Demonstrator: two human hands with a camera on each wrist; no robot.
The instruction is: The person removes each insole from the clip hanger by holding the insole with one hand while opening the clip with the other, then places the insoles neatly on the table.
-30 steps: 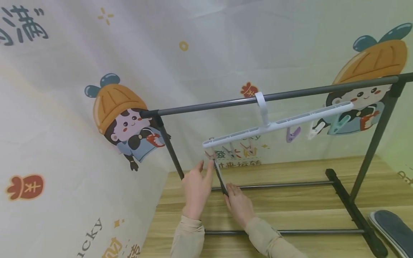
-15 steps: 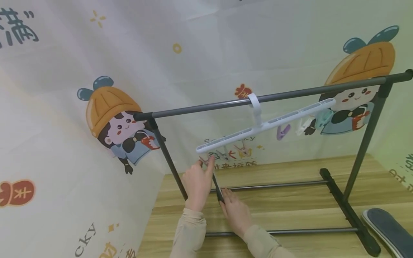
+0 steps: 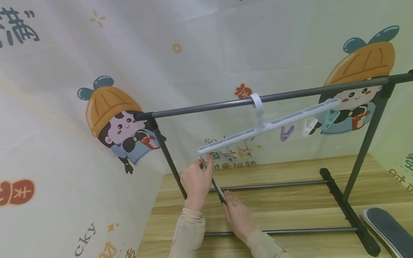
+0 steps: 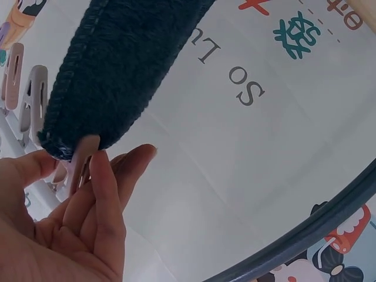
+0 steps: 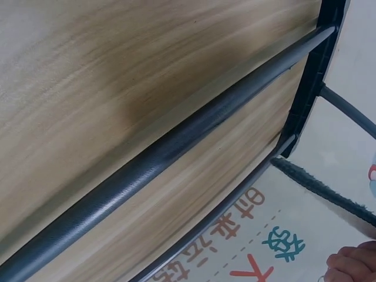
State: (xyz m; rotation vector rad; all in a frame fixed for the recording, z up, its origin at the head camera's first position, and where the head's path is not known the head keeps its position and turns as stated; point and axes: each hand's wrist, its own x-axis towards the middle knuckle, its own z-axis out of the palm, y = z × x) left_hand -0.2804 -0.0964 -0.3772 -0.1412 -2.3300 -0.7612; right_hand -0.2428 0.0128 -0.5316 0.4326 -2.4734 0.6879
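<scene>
The hanger (image 3: pixel 267 123) has been tilted slightly since earlier. A clip (image 4: pixel 82 161) is pinched by the left hand (image 3: pixel 196 182), gripping a dark sock (image 3: pixel 218 188). The sock's lower end is held by the right hand (image 3: pixel 237 211); its fingers' curl cannot be told.

Head view above, wrist views close

A dark knitted sock (image 3: pixel 218 188) hangs tilted from a pink clip (image 3: pixel 203 161) at the white hanger's (image 3: pixel 267 125) left end.

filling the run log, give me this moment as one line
left hand: pinches pink clip on dark sock | right hand: holds sock's lower end | clip hanger: on rack bar
</scene>
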